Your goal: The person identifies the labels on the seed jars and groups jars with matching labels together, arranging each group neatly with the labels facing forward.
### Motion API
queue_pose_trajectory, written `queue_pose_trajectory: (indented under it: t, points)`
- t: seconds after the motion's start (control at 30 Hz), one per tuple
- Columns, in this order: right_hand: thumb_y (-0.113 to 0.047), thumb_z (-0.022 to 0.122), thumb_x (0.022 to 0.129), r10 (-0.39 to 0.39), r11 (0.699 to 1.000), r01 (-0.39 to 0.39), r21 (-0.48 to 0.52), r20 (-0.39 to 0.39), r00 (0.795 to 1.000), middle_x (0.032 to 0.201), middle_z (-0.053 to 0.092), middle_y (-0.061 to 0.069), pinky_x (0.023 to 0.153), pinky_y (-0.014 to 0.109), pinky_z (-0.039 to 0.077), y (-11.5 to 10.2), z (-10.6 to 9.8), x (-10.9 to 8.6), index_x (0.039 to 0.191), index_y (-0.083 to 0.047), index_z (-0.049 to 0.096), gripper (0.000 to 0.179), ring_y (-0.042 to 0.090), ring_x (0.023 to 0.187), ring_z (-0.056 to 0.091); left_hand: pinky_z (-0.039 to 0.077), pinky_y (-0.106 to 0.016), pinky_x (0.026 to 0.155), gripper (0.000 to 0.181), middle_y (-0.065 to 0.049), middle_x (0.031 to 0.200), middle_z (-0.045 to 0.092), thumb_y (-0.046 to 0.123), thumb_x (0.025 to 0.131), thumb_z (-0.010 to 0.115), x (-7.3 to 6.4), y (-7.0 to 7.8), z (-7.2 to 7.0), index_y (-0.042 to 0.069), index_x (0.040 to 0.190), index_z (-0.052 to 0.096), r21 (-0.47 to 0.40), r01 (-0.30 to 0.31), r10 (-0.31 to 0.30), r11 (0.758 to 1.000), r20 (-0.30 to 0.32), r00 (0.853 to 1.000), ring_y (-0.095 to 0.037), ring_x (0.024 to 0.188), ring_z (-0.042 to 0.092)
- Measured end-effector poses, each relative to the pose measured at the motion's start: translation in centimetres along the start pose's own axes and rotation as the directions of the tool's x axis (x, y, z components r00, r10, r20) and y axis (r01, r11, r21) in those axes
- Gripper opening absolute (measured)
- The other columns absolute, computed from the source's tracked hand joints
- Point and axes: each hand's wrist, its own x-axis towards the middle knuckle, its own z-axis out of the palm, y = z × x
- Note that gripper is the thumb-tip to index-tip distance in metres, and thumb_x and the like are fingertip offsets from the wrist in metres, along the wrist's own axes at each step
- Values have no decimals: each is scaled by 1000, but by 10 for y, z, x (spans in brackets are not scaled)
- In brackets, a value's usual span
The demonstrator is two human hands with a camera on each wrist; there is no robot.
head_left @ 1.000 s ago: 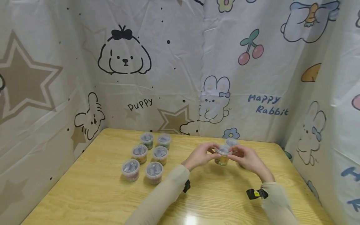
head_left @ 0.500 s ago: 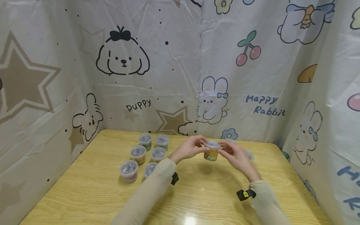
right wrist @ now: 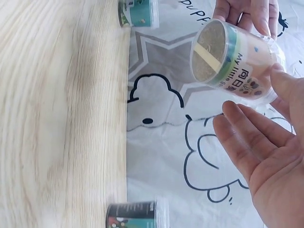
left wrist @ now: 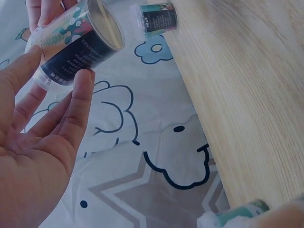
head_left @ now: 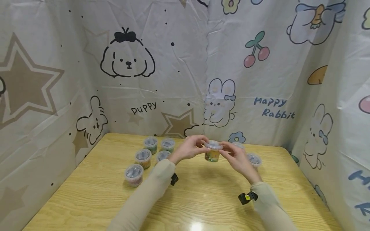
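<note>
Both hands hold one small lidded plastic cup (head_left: 212, 155) between them, raised over the far middle of the table. It has an orange and green printed label. My left hand (head_left: 191, 148) pinches its lid rim from the left with thumb and fingers; my right hand (head_left: 237, 158) does the same from the right. In the left wrist view a dark text panel shows on the cup (left wrist: 78, 42). In the right wrist view the clear bottom of the cup (right wrist: 228, 61) shows brownish contents and a pale strip.
Several similar lidded cups (head_left: 134, 175) stand in rows at the left of the wooden table (head_left: 202, 199), partly behind my left sleeve. Past my right hand stand a far cup (head_left: 238, 145) and a nearer cup (head_left: 254, 159). A printed curtain (head_left: 179, 80) hangs along the table's back and sides.
Both hands have carried the cup leftward and a little up, away from the right-hand cups. The nearer right cup now shows; my left sleeve now covers a cup in the left group.
</note>
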Motion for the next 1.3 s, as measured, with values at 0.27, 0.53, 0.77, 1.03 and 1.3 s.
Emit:
queue_pose_trajectory:
  t: [0.27, 0.53, 0.77, 1.03, 1.3]
  points:
    - [-30, 64, 96, -5, 1000, 4, -8, -47, 999, 120, 69, 11, 82, 39, 59, -9, 9, 4, 121, -15, 64, 29, 26, 107, 68, 57, -33, 77, 29, -10, 120, 69, 36, 91, 71, -6, -2, -6, 17, 113, 68, 36, -2, 5, 999, -65, 998, -19, 98, 70]
    - [-29, 67, 94, 0, 1000, -2, -16, -83, 997, 118, 70, 10, 79, 36, 59, -18, 20, 11, 121, -13, 65, 31, 25, 102, 70, 57, -38, 83, 26, -5, 114, 71, 35, 90, 72, -11, -6, -13, 16, 107, 67, 26, -14, 16, 1000, -99, 995, -20, 99, 70]
    - [-31, 67, 94, -1, 1000, 2, 19, -58, 998, 123, 68, 10, 80, 35, 59, -27, 26, 18, 126, -13, 64, 36, 24, 104, 69, 57, -40, 85, 20, -8, 112, 71, 30, 88, 75, -16, -9, -23, 16, 96, 64, 0, -33, 33, 999, -116, 993, -24, 98, 71]
    - [-27, 65, 96, -2, 996, -2, 87, 40, 999, 133, 61, 13, 87, 38, 57, -32, 27, 23, 135, -12, 57, 43, 28, 114, 64, 58, -35, 83, 19, -10, 109, 70, 24, 87, 76, -23, -14, -34, 13, 98, 65, -11, -51, 50, 999, -107, 993, -22, 96, 70]
    - [-28, 66, 95, 14, 993, -15, 115, 11, 1000, 126, 66, 12, 86, 37, 58, -31, 26, 23, 131, -13, 60, 39, 27, 111, 65, 58, -35, 83, 24, -9, 109, 71, 30, 86, 76, -21, -13, -33, 14, 101, 67, -18, -40, 38, 999, -105, 994, -22, 97, 70]
